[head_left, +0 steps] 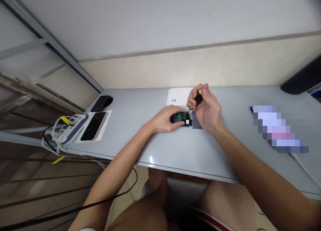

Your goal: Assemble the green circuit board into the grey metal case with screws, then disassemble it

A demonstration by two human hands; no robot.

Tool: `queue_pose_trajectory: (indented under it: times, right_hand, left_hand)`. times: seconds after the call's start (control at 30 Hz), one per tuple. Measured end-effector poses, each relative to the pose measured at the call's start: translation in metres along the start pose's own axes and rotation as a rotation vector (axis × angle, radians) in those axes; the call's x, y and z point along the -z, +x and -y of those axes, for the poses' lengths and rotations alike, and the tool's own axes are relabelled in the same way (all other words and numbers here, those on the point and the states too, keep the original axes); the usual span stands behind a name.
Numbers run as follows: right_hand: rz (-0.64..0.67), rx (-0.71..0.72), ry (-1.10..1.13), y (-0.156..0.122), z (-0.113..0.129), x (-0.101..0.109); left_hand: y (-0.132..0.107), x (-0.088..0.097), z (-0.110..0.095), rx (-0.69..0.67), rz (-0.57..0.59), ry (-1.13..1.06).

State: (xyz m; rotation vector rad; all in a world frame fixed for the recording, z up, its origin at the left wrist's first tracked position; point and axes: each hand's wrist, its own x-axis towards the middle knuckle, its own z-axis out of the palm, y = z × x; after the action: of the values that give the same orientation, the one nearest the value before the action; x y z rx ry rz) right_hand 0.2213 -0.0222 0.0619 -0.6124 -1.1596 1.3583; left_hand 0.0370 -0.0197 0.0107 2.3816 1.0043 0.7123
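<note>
My left hand (167, 119) is closed around the left side of a small device with a green circuit board (179, 116) and black parts, keeping it against the table. In my right hand (207, 107) is a screwdriver (199, 97) with a black and yellow handle, tilted so that its shaft runs down and left to the board. Whether the tip sits in a screw is too small to tell. A grey flat piece (197, 121) lies just right of the device, partly under my right hand. Behind them is a white sheet (177, 95) with several tiny dark screws (174, 100) on it.
At the left stand a power strip (75, 125) with cables, a dark phone-like slab (94, 126) on white paper and a black object (101, 103). A blurred-out phone (276, 129) with a cable lies right. A black cylinder (301, 78) is at the back right, near the wall.
</note>
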Motion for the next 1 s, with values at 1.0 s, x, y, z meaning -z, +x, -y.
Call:
queue_pose_trajectory:
  times: [1.0]
  right_hand:
    - [0.007, -0.004, -0.014, 0.0003, -0.0037, 0.0016]
  left_hand:
    - [-0.0006, 0.0002, 0.0008, -0.002, 0.000, -0.014]
